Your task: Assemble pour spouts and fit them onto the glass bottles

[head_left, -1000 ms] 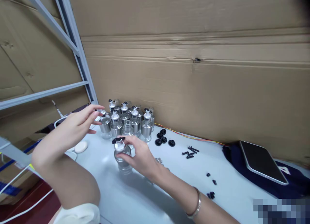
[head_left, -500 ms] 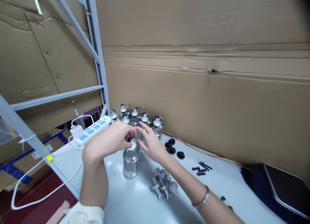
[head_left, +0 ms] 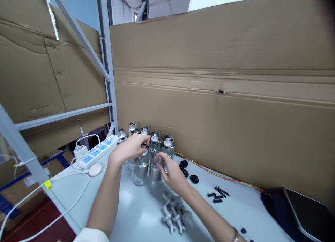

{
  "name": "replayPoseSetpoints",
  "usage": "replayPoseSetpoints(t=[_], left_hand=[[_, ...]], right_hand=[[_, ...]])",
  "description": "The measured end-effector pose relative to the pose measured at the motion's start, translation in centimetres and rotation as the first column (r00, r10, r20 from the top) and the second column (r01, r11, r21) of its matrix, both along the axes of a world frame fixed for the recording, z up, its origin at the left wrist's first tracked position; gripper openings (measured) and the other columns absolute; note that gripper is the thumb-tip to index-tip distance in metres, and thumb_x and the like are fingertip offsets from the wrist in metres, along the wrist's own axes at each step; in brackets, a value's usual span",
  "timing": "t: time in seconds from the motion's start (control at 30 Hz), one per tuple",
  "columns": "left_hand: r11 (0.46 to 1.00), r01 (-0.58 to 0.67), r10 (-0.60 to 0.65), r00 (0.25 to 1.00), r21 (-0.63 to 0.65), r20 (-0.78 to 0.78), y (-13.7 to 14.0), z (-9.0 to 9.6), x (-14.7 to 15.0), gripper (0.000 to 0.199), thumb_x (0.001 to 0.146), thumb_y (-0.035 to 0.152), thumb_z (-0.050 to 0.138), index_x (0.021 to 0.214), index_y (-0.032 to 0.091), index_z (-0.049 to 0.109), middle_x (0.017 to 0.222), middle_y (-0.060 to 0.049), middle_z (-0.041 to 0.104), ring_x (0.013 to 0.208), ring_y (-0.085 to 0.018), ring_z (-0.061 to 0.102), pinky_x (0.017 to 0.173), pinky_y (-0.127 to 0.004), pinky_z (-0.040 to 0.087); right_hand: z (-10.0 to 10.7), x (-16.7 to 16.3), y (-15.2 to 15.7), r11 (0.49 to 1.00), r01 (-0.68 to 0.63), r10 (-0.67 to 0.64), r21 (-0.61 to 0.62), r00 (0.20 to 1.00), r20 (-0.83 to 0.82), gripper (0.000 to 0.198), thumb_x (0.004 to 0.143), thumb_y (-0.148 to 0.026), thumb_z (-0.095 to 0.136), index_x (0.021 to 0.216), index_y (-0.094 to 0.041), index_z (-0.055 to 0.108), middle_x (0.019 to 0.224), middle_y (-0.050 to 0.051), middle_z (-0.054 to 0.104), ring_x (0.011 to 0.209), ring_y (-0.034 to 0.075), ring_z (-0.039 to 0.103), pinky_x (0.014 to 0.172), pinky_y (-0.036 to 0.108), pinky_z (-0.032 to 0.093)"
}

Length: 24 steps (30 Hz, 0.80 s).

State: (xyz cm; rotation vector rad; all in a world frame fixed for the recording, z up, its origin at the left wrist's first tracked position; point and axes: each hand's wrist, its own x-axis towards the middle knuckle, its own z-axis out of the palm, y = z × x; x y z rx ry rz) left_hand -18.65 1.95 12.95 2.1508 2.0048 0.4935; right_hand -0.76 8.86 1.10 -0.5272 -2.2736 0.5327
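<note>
My left hand (head_left: 133, 146) is closed over the silver-coloured cap of a clear glass bottle (head_left: 140, 170) that stands at the front of a group; its fingertips are partly hidden. Beside it, my right hand (head_left: 171, 170) has its thumb and forefinger curled at the neck of a second glass bottle (head_left: 155, 173), whose top shows no silver cap. Behind both hands, several capped glass bottles (head_left: 167, 146) stand close together against the cardboard. Nearer to me, below my right hand, lies a pile of loose silver-grey metal fittings (head_left: 175, 214), a little blurred.
Black round caps (head_left: 194, 179) and short black sticks (head_left: 218, 195) lie right of the bottles. A white power strip (head_left: 101, 151) with cables and a white disc (head_left: 95, 170) is at left. A metal frame (head_left: 107, 60) and cardboard wall (head_left: 209, 123) bound the table; a dark flat device (head_left: 309, 214) lies at right.
My left hand has moved the capped bottle back toward the group. My right hand has left that bottle's top and gone down to the neighbouring one. The view has tilted up.
</note>
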Motion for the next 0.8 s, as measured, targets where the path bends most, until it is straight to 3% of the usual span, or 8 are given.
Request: replayPoseSetpoints(t=[0.43,0.6,0.8], left_hand=[[0.985,-0.01,0.014,1.0,0.173,-0.022,3.6,-1.8,0.4,0.016,0.072,0.004,0.051,0.076,0.019,0.057,0.08,-0.003,0.063,0.081,-0.02,0.059,0.07,-0.027,0.04],[0.987,-0.019,0.024,0.999,0.16,-0.028,3.3,-1.7,0.1,0.016,0.072,0.004,0.051,0.077,0.019,0.056,0.078,-0.002,0.064,0.076,-0.019,0.06,0.065,-0.025,0.04],[0.993,-0.018,0.028,0.996,0.12,-0.079,2.0,-1.3,0.4,0.013,0.078,0.012,0.054,0.088,0.02,0.058,0.094,-0.005,0.065,0.093,-0.023,0.061,0.08,-0.03,0.044]], right_hand=[[0.3,0.9,0.0,0.997,0.022,-0.029,0.077,0.995,0.095,0.028,0.093,-0.014,0.046,0.12,-0.018,0.044,0.104,0.01,0.07,0.087,0.022,0.07,0.076,0.035,0.057],[0.6,0.9,1.0,0.985,0.027,-0.047,0.171,0.992,0.115,0.029,0.088,-0.012,0.056,0.116,-0.019,0.053,0.112,0.012,0.066,0.104,0.027,0.063,0.089,0.044,0.053],[1.4,1.0,1.2,0.978,0.059,-0.085,0.202,0.988,0.126,0.035,0.088,-0.016,0.057,0.123,-0.019,0.052,0.105,0.011,0.068,0.095,0.026,0.066,0.082,0.042,0.055]])
